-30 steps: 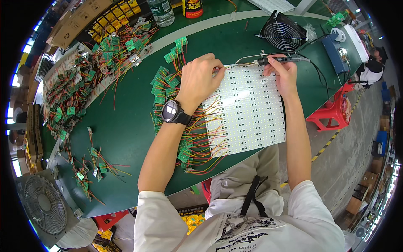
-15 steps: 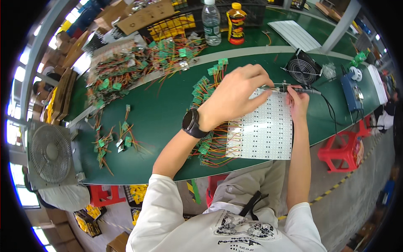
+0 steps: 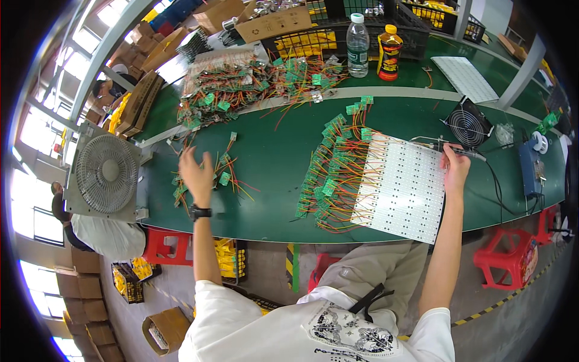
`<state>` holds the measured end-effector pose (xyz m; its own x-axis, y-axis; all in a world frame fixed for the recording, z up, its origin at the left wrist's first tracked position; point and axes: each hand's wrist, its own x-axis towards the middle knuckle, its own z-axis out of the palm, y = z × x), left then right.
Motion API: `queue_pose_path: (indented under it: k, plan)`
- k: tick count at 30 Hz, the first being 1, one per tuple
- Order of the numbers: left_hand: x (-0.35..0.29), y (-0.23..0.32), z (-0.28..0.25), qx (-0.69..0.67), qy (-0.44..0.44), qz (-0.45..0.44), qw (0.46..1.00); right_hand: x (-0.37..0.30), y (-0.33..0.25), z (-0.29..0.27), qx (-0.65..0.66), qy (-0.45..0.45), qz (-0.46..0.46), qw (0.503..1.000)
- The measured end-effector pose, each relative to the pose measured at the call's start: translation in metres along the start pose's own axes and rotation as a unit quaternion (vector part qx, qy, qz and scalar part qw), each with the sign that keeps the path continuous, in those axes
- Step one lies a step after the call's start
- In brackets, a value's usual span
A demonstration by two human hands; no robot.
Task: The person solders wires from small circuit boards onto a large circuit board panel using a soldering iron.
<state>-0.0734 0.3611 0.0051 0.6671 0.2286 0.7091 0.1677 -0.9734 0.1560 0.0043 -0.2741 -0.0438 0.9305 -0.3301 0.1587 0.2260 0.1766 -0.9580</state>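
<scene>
My left hand (image 3: 197, 177), fingers spread, holds nothing and hovers at the small loose group of green circuit boards (image 3: 225, 178) with red and yellow wires on the left. My right hand (image 3: 456, 169) grips a soldering iron (image 3: 473, 154) with a thin metal guide, above the top right corner of a white perforated panel (image 3: 398, 190). Rows of wired green boards (image 3: 329, 160) lie along the panel's left edge, their wires reaching onto it. The iron's tip is too small to make out clearly.
A fan (image 3: 467, 125) with a round grille and a blue soldering station (image 3: 531, 168) stand right. Behind are a heap of wired boards (image 3: 223, 84), a water bottle (image 3: 357, 48), a drink bottle (image 3: 389, 54) and another white panel (image 3: 464, 78). A large fan (image 3: 107, 172) is far left.
My left hand has swung from above the panel to the loose boards on the left, its fingers spreading. My right hand still holds the soldering iron. The whole view has shifted.
</scene>
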Motion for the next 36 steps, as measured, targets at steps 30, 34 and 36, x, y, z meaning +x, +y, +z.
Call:
queue_pose_path:
  k: [30, 34, 36]
  plan:
    - [0.009, -0.139, 0.016, -0.118, -0.178, -0.125, 0.969, 0.002, 0.003, -0.007, -0.005, 0.003, -0.005, 1.0]
    - [0.019, -0.154, 0.001, -0.168, -0.195, -0.209, 0.944, 0.001, 0.002, -0.005, 0.006, 0.0, -0.005, 1.0]
    - [0.023, -0.155, -0.004, -0.239, -0.187, -0.225, 0.926, 0.0, 0.001, -0.005, 0.005, 0.003, -0.005, 1.0]
